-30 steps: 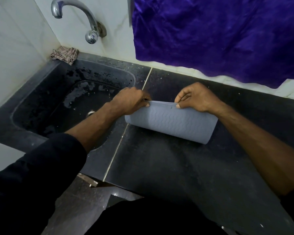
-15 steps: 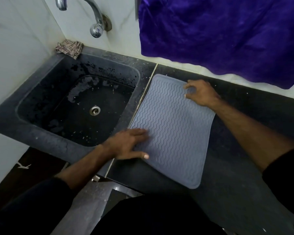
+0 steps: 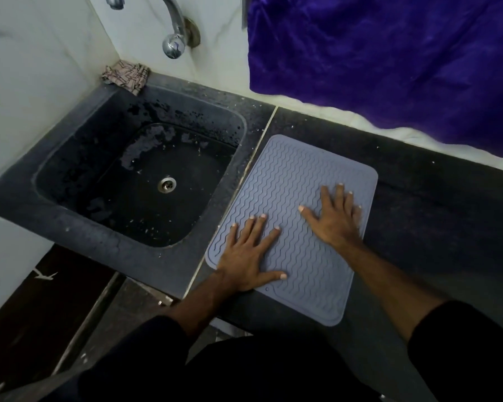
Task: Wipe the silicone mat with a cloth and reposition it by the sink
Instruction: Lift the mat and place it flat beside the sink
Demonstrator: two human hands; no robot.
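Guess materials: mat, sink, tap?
Mat: looks like soft silicone or rubber, matte grey-blue, moulded wavy ribs, lies flat under both hands. Sink: probably dark stone or composite, speckled, dull, wet patches. Tap: metal, likely chromed, mirror-bright highlights.

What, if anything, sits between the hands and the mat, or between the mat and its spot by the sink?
Nothing visible. The left hand and right hand lie flat on the mat, which lies unrolled on the counter right beside the sink.
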